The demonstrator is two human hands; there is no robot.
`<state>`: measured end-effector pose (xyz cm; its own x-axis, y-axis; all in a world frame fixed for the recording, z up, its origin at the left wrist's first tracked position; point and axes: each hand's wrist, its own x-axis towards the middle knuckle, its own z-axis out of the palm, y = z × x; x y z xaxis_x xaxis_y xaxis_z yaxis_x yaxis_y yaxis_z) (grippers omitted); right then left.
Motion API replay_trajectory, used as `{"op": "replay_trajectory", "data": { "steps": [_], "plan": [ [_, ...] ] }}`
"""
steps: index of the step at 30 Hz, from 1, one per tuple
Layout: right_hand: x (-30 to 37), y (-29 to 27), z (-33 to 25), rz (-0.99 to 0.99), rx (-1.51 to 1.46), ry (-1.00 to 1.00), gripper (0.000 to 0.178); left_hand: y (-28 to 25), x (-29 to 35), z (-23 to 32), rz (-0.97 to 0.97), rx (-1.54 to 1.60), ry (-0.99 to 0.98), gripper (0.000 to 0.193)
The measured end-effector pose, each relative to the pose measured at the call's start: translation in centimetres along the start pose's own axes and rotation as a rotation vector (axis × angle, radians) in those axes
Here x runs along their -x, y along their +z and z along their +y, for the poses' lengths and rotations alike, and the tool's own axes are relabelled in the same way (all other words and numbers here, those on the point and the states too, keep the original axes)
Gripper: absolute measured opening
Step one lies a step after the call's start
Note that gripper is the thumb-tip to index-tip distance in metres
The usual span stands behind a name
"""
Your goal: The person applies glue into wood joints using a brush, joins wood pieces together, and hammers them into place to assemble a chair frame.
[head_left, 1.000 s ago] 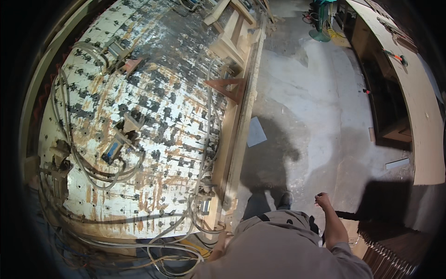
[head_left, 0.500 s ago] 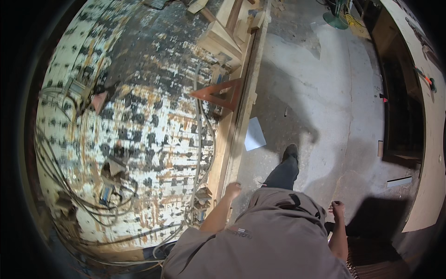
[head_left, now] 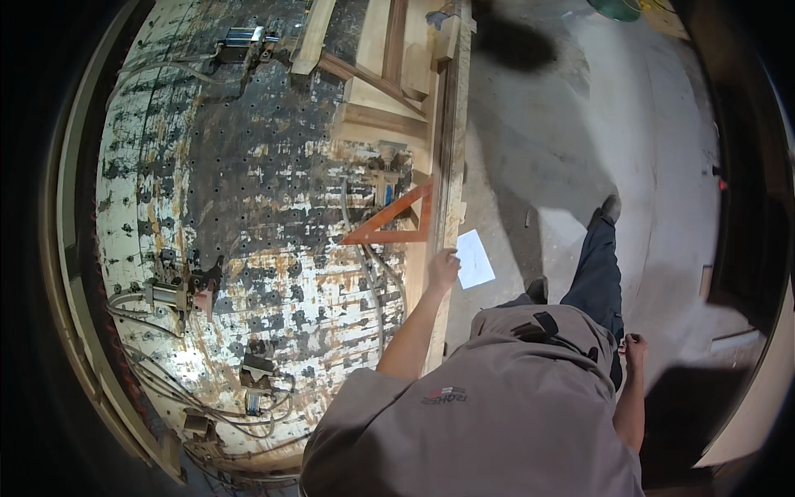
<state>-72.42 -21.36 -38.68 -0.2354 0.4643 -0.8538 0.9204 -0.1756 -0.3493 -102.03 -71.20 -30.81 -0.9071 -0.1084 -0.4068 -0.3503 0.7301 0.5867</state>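
Change: stepped forward along table (head_left: 248, 157)
Left hand (head_left: 445, 267): grip curled, contents unclear; orange triangle (head_left: 389, 237) likely within reach
Right hand (head_left: 634, 348): grip curled, can't tell contents

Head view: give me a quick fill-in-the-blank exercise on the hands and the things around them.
Of the left hand and the right hand, the one nearer the white sheet is the ____ one.
The sheet lies on the ____.
The reddish set square is shaped like a ____.
Missing words: left; floor; triangle.
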Motion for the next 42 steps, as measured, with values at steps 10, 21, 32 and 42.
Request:
{"op": "replay_trajectory", "data": {
  "steps": [10,21,32,42],
  "plan": [
    [-20.2,-6.6,-19.8,-0.164,-0.112,-0.075,0.036,6.9,-0.2,5.8,0.185,0.046,-0.555,0.028],
    [-26.2,-10.9,-46.1,-0.018,-0.092,-0.379,0.026,11.7,-25.6,28.8,0.209,-0.009,-0.183,0.025],
    [-26.4,-17.5,-55.0,0.389,-0.431,-0.264,0.025,20.3,-59.8,56.9,0.157,-0.047,0.173,0.029],
    [-29.6,-31.5,-75.9,0.955,-0.252,-0.569,0.022,31.3,-61.1,75.3,-0.124,-0.18,0.343,0.025]
  ]
}}
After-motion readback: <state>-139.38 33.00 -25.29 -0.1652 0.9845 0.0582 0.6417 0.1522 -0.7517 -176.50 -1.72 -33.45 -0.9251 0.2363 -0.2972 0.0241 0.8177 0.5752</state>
